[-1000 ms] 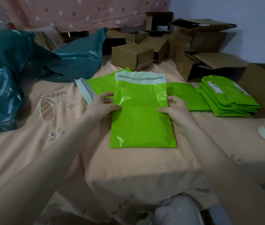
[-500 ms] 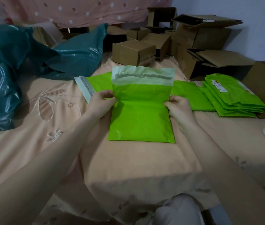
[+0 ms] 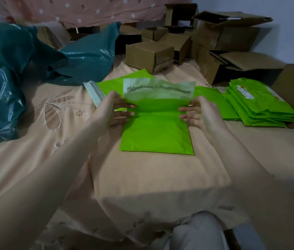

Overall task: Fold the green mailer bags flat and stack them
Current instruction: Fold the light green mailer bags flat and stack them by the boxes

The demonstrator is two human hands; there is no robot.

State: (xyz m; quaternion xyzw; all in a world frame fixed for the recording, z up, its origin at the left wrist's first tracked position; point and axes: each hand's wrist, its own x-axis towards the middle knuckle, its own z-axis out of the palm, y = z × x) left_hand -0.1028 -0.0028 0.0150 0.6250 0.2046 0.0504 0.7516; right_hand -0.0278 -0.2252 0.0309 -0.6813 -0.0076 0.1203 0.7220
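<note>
Knee: our pale trouser knee [image 3: 196, 231] pokes in at the bottom edge, cut off.
Mailer in hand: the green mailer bag [image 3: 156, 131] lies on the peach bedsheet [image 3: 40, 156]; we raise its white adhesive flap [image 3: 158, 90] to fold it toward us.
Left hand [image 3: 112, 110]: pinches the bag's left edge at the crease.
Right hand [image 3: 199, 112]: pinches the right edge likewise, keeping the fold square.
Stack: folded mailers [image 3: 261, 105] wait well to the right.
Unclear: the flap is blurred; more green bags [image 3: 135, 76] lie mostly hidden behind it.
Far: cardboard boxes [image 3: 149, 53].
</note>
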